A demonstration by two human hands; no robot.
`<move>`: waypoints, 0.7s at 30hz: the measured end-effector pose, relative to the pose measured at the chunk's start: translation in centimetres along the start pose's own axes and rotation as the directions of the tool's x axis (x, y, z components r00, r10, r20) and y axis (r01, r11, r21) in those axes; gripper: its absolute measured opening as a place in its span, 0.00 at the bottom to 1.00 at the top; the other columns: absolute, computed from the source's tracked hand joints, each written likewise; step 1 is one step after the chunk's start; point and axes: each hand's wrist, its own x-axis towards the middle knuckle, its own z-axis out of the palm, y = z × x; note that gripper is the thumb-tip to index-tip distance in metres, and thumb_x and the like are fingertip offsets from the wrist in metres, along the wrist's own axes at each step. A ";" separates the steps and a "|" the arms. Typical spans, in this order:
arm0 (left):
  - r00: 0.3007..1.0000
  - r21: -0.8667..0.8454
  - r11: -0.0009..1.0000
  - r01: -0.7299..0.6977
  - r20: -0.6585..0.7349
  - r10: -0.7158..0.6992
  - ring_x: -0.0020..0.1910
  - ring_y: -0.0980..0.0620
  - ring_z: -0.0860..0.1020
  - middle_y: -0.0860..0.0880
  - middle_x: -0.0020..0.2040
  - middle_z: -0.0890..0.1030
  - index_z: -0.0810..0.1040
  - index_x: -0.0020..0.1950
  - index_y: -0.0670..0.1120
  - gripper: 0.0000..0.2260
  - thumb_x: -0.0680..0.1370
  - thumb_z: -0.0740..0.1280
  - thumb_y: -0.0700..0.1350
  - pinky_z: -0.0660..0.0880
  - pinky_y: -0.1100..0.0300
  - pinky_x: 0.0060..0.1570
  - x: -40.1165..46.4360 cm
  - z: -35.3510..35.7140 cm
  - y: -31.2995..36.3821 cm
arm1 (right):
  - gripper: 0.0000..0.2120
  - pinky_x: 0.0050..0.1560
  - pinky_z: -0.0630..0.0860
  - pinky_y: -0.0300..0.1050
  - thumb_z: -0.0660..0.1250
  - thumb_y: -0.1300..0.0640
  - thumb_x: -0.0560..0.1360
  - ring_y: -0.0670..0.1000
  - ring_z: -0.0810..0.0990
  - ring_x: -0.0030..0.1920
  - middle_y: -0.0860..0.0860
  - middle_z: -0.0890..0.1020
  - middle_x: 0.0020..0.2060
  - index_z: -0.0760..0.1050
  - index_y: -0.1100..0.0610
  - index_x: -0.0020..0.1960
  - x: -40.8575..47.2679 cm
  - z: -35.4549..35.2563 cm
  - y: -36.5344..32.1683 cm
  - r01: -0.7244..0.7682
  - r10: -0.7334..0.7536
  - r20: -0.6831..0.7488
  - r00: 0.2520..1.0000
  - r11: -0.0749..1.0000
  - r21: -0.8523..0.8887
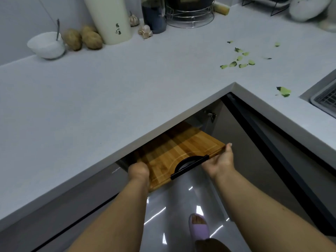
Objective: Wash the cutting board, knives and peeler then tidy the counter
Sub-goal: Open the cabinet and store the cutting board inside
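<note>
A bamboo cutting board [172, 153] with a black handle lies flat below the counter edge, its far part hidden under the white counter [109, 99] inside an open cabinet. My left hand [138, 171] grips the board's left near corner. My right hand [221, 160] holds its right edge, fingertips at the far right corner. No knives or peeler are in view.
Green peel scraps [238, 60] lie scattered on the counter's right side, one bigger piece [284, 91] near the sink rack [325, 100]. At the back stand a white bowl [46, 45], potatoes [81, 38], a cream canister [111, 20], garlic [145, 31], a dark bottle [153, 15] and a wire stand [190, 15].
</note>
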 end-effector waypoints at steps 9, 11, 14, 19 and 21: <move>0.934 -0.686 0.658 0.312 0.349 -0.078 0.40 0.43 0.79 0.42 0.44 0.80 0.73 0.60 0.42 0.10 0.83 0.57 0.44 0.77 0.47 0.40 -1.8 -2.1 0.3 | 0.40 0.46 0.77 0.58 0.52 0.25 0.70 0.61 0.78 0.57 0.59 0.77 0.60 0.68 0.53 0.69 0.4 1.6 2.4 -0.138 0.030 -0.216 0.976 0.851 -0.506; 0.920 -0.659 0.674 0.332 0.386 -0.076 0.40 0.44 0.79 0.42 0.45 0.80 0.72 0.61 0.43 0.10 0.84 0.56 0.45 0.76 0.47 0.40 -2.5 -2.1 0.2 | 0.39 0.41 0.75 0.55 0.52 0.26 0.71 0.60 0.79 0.53 0.59 0.79 0.56 0.69 0.55 0.67 0.8 1.6 1.8 -0.166 0.051 -0.231 0.972 0.842 -0.514; 0.886 -0.602 0.694 0.394 0.450 -0.113 0.49 0.44 0.79 0.44 0.54 0.80 0.71 0.66 0.45 0.14 0.83 0.56 0.48 0.76 0.47 0.47 -3.3 -1.4 -0.4 | 0.37 0.34 0.74 0.52 0.52 0.29 0.73 0.60 0.80 0.46 0.60 0.79 0.55 0.69 0.57 0.66 1.6 1.7 1.3 -0.142 0.040 -0.210 0.977 0.854 -0.501; 0.879 -0.612 0.672 0.418 0.460 -0.127 0.65 0.40 0.72 0.43 0.67 0.74 0.70 0.69 0.47 0.18 0.81 0.58 0.52 0.74 0.44 0.54 -3.9 0.1 -0.1 | 0.41 0.43 0.76 0.56 0.52 0.29 0.73 0.61 0.79 0.53 0.61 0.77 0.60 0.65 0.60 0.71 2.9 1.1 2.3 -0.082 0.016 -0.155 0.988 0.898 -0.433; 0.876 -0.681 0.588 0.437 0.470 -0.108 0.68 0.40 0.69 0.44 0.67 0.73 0.70 0.67 0.47 0.18 0.81 0.57 0.54 0.63 0.38 0.67 -3.9 0.4 0.2 | 0.43 0.44 0.77 0.58 0.52 0.28 0.72 0.64 0.79 0.53 0.63 0.76 0.61 0.64 0.61 0.72 3.7 0.5 2.6 -0.082 0.040 -0.116 0.992 0.920 -0.383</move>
